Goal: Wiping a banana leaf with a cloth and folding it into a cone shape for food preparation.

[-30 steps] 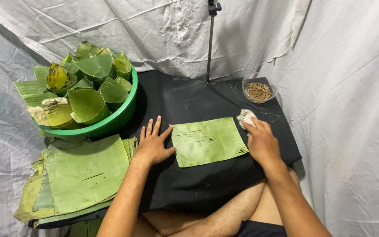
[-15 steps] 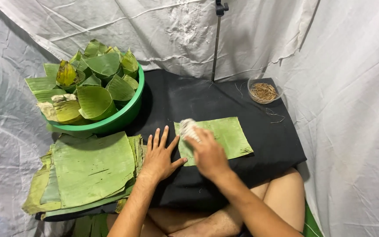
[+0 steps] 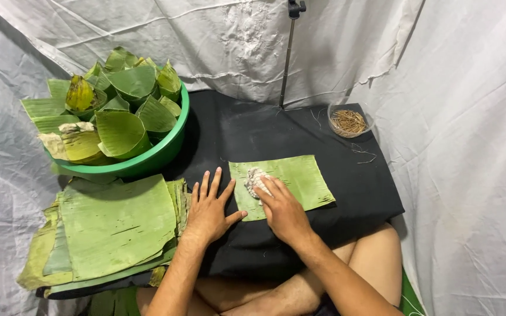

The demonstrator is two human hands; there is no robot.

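- White sheeting (image 3: 469, 146) hangs all round as backdrop, and a black cloth (image 3: 265, 129) covers the low surface I am looking down on.
- My left hand (image 3: 209, 208) lies flat on the black cloth, fingers spread, thumb out toward the leaf piece (image 3: 300, 178) just beside it.
- My right hand (image 3: 282, 210) rests on the near left part of that rectangular green leaf piece, fingers closed over a whitish rag (image 3: 255, 181) and pressing it onto the leaf.
- Just left of my left hand sits a stack of flat leaves (image 3: 112, 228), its edge almost touching my fingers.
- Beyond that hand stands a green basin (image 3: 165, 149) heaped with folded leaf cups (image 3: 118, 105).
- Far ahead and right of my right hand, well apart, is a small clear bowl of thin sticks (image 3: 348, 121), with a few loose sticks (image 3: 363, 153) nearby.
- A dark stand pole (image 3: 288, 52) rises behind the cloth.
- My bare legs (image 3: 376, 257) are folded under the cloth's near edge.
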